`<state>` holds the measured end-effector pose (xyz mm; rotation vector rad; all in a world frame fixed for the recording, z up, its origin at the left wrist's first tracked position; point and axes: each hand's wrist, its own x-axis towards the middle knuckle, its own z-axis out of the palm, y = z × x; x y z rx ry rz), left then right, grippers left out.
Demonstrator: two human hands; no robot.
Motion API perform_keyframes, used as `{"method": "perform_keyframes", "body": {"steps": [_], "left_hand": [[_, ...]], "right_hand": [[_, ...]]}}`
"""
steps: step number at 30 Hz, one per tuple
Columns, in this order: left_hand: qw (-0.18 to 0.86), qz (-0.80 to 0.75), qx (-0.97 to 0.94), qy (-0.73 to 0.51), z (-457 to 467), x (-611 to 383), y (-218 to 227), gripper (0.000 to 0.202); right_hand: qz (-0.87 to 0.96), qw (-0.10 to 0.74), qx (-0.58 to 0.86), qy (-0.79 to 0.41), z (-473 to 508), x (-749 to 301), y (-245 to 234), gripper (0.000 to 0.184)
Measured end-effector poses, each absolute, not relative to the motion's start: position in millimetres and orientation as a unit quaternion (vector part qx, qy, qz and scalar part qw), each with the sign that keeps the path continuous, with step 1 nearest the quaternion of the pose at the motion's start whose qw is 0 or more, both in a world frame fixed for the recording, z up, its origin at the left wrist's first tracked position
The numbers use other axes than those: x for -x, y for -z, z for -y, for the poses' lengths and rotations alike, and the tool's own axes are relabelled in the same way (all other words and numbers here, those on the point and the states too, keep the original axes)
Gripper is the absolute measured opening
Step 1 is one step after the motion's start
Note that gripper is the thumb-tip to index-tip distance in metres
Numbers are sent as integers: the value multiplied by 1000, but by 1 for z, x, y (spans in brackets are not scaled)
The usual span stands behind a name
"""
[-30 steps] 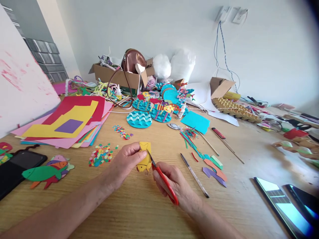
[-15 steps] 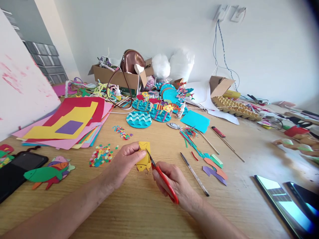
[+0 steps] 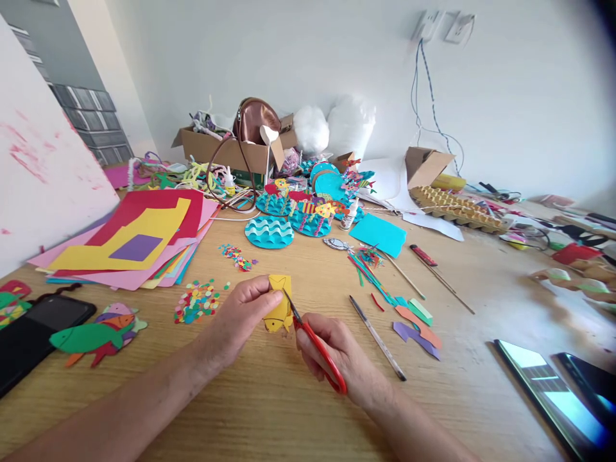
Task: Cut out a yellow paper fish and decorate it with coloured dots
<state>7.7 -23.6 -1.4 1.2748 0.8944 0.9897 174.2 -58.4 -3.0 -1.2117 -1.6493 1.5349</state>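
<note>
My left hand (image 3: 240, 317) pinches a yellow paper fish cutout (image 3: 279, 308) just above the wooden table (image 3: 269, 398). My right hand (image 3: 337, 356) is closed around the red handles of a pair of scissors (image 3: 315, 343). The scissor blades point up and left into the right edge of the yellow paper. Both forearms reach in from the bottom of the view.
Coloured paper sheets (image 3: 135, 240) lie at the left, confetti dots (image 3: 197, 300) and a green paper fish (image 3: 89, 333) nearer. A pen (image 3: 378, 328), paper scraps (image 3: 414, 321), sticks, blue wave discs (image 3: 269, 231), cardboard boxes (image 3: 231, 151), a black phone (image 3: 29, 330) and tablets (image 3: 553, 394) surround the hands.
Almost nothing differs: the camera view shifted slightly, while both hands, the yellow paper and the scissors keep the same pose.
</note>
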Motion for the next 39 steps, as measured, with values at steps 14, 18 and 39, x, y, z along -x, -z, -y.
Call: {"method": "perform_keyframes", "body": {"steps": [14, 18, 39], "left_hand": [[613, -396, -537, -424, 24, -8, 0, 19], [598, -407, -545, -423, 24, -6, 2, 20], [602, -392, -544, -434, 24, -7, -2, 21]], "right_hand": [[619, 288, 449, -577, 59, -175, 3, 37], [616, 285, 451, -580, 59, -174, 2, 37], [617, 279, 456, -577, 57, -175, 2, 35]]}}
